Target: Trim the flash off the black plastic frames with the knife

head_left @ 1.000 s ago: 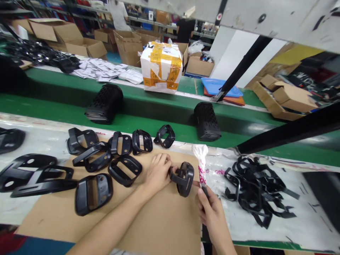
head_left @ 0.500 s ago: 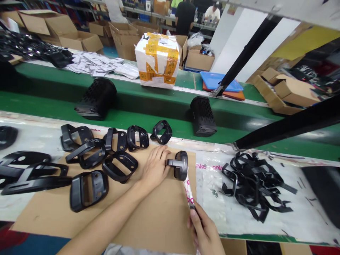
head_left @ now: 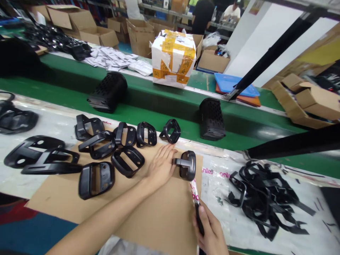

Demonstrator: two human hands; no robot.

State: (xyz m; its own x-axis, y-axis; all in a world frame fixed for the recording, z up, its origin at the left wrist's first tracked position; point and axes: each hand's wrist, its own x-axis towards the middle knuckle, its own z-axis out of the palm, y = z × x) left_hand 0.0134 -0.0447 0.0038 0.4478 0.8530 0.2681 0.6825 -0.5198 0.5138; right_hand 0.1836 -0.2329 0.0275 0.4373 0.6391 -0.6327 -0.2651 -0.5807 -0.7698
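Observation:
My left hand (head_left: 160, 166) rests on the brown cardboard sheet (head_left: 159, 216), fingers closed on the stem of a black plastic frame part (head_left: 187, 164) that stands on its edge. My right hand (head_left: 211, 232) is at the bottom edge, gripped round a dark tool handle (head_left: 199, 219) wrapped in white plastic with pink print (head_left: 193, 191), whose tip reaches up to the frame part. Several similar black frame parts (head_left: 127, 161) lie on the cardboard to the left of my left hand.
A tangled pile of thin black plastic strips (head_left: 265, 198) lies on the right. Larger black parts (head_left: 39, 159) lie at the left. Behind runs a green conveyor (head_left: 159, 117) carrying two black perforated housings (head_left: 211, 118); beyond are a taped white box (head_left: 172, 58), cartons, and people at work.
The frame part went from tilted in my left hand to standing on the cardboard. My right hand drew back toward the bottom edge with the wrapped tool. The view shifted slightly.

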